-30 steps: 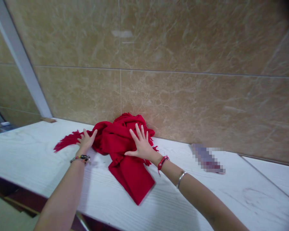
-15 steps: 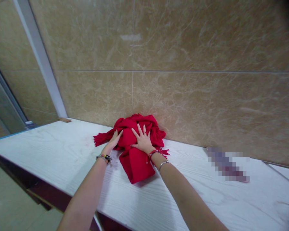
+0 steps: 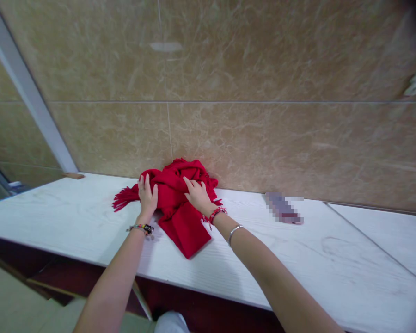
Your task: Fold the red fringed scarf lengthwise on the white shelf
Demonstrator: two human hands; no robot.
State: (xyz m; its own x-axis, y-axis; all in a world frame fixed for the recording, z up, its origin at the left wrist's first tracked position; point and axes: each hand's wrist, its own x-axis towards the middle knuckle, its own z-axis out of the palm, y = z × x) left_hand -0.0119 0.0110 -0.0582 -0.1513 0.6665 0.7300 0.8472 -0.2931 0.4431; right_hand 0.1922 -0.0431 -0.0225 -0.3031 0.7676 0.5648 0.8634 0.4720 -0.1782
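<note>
A red fringed scarf (image 3: 189, 229) lies bunched against the wall on the white wood-grain counter (image 3: 249, 259). One folded end points toward me, and a fringe spreads out on the left. On the scarf's left side rests my left hand (image 3: 147, 198), its fingers stretched and pointing away from me. My right hand (image 3: 198, 195) lies over the right part of the heap with its fingers extended. Neither hand grips the cloth; both are open. The underside of the heap is hidden.
A blurred-out flat object, perhaps a phone (image 3: 275, 203), lies on the counter to the right. A small brown block (image 3: 73, 175) sits at the back left. Tiled wall (image 3: 263, 138) rises behind. Dark red shelving (image 3: 72, 277) shows below the front edge.
The view has turned to the right, so everything sits further left. My left hand has turned more upright on the scarf, and my right hand's fingers are less spread.
</note>
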